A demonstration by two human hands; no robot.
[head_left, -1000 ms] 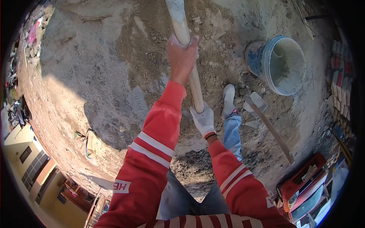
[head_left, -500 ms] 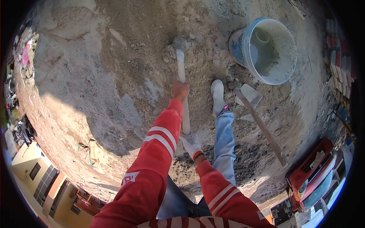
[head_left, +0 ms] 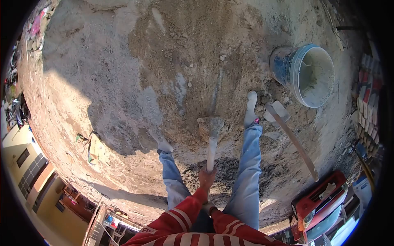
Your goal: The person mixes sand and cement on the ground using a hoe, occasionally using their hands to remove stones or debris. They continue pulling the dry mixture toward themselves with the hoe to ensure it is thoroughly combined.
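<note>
My bare left hand (head_left: 207,178) is closed around the wooden handle of a shovel (head_left: 211,151). Close to my body, my gloved right hand (head_left: 207,206) is at the rear part of the same handle, largely hidden by my left forearm and sleeve. The shovel's dirt-coated blade lies on the loose soil (head_left: 193,82) between my feet, with a drag mark in the soil beyond it. A second shovel (head_left: 292,141) rests on the ground to the right of my right leg.
A blue and white bucket (head_left: 314,76) stands tilted-looking at the upper right, its inside smeared grey. A torn sack (head_left: 95,148) lies at the left. A red vehicle (head_left: 318,194) is at the lower right, below stacked blocks (head_left: 366,100). Buildings edge the lower left.
Both hands and the shovel have drawn back toward my body. My left foot now shows, and the view has shifted, with the bucket further right and lower.
</note>
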